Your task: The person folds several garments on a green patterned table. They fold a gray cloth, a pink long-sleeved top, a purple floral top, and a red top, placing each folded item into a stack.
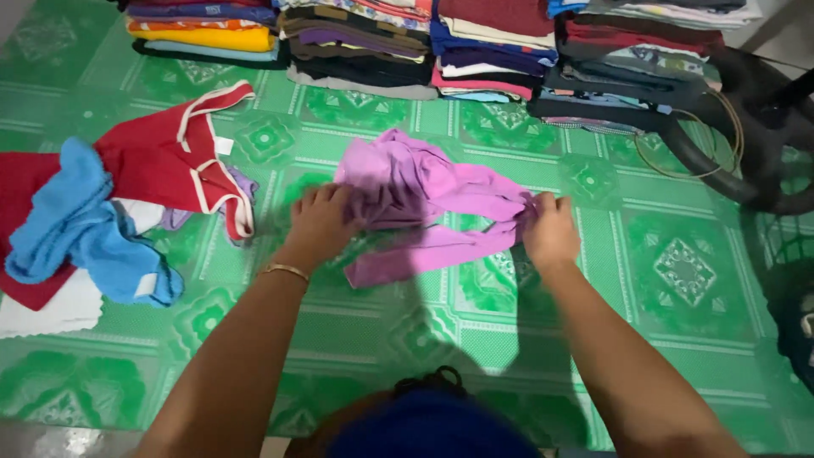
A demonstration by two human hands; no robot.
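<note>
Garment: a purple garment (428,199) lies crumpled on the green patterned floor mat (678,280), in the middle of the view, with a long sleeve or strip running along its near edge from left to right

Left hand: the left hand (320,222) rests palm down on the garment's left part, fingers curled over a bunched fold of the cloth and gripping it; the fabric rises just beyond the fingertips and spreads up and right from them

Right hand: the right hand (549,231) is at the garment's right end, fingers pinched shut on the cloth where the sleeve narrows; the purple fabric comes out of the fingers toward the left, and only bare mat lies to the right of the hand

Bracelet: a thin gold bracelet (284,270) sits on the left wrist

Left of the hands: a red garment with white trim (182,153) and a blue cloth (80,229) lie loose in a heap on the mat, well apart from the purple one

Far edge: stacks of folded clothes (441,42) in many colours stand in a row along the mat's far side, beyond the garment

Right edge: a dark fan base (746,127) with a cord sits on the mat
</note>
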